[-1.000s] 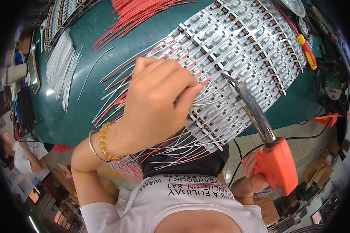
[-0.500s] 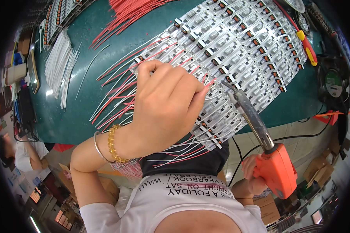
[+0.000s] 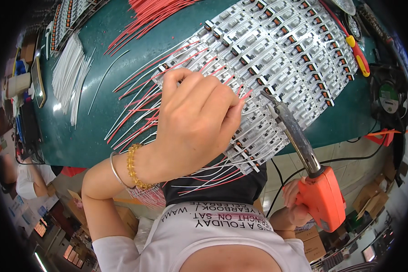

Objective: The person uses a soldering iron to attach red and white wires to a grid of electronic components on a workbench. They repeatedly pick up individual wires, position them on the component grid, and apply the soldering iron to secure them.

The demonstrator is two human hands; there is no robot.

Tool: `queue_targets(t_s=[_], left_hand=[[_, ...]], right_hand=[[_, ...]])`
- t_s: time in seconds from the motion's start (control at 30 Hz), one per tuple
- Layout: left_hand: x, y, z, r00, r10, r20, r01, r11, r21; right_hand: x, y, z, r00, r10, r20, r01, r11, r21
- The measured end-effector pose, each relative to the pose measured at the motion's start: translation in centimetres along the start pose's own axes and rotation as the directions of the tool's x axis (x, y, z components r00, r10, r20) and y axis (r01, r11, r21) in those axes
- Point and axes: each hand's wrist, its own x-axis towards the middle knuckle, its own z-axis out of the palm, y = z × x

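Note:
My left hand, wearing a yellow bead bracelet and a metal bangle, is closed in a pinch over a panel of circuit boards. A short red wire sticks out from between its thumb and fingertips toward the boards. My right hand grips the orange-red handle of a soldering gun. The gun's dark tip points up and left, over the panel just right of the red wire; whether it touches a board I cannot tell. Red and white wires trail from the panel's left boards, partly hidden behind my left hand.
A bundle of red wires and a pile of white wires lie on the green table. A red-and-yellow screwdriver rests at the panel's right. Beside it stands a black fan. A black cable runs below the table edge. Another person sits far left.
The soldering gun's tip has shifted very slightly up and right. My left hand stays nearly in place, with the red wire still pinched.

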Motion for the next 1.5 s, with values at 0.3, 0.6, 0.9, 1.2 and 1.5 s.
queue_targets(t_s=[0.3, 0.6, 0.9, 1.2, 1.5], left_hand=[[0.4, -0.3, -0.2, 0.996, 0.062, -0.061, -0.061, 0.998, 0.021], [0.0, 0.4, -0.2, 1.0, 0.029, -0.001, -0.029, 0.997, -0.066], [-0.1, 0.5, 0.3, 1.0, 0.01, -0.012, -0.01, 0.999, -0.039], [0.1, 0.7, 0.5, 1.0, 0.015, -0.012, -0.016, 0.999, -0.043], [0.1, 0.9, -0.2, 0.999, 0.025, 0.021, -0.025, 1.0, 0.011]], right_hand=[[-0.9, 0.4, 0.7, 0.996, -0.029, -0.088, 0.041, 0.991, 0.128], [-1.6, 0.8, -0.5, 1.0, -0.019, 0.017, 0.018, 0.996, 0.092], [-2.1, 0.1, 0.6, 0.984, 0.031, -0.174, -0.069, 0.973, -0.219], [-1.4, 0.1, 0.1, 0.996, -0.008, -0.093, 0.008, 1.0, -0.003], [-0.9, 1.3, 0.0, 0.988, -0.151, -0.01, 0.151, 0.973, 0.174]])
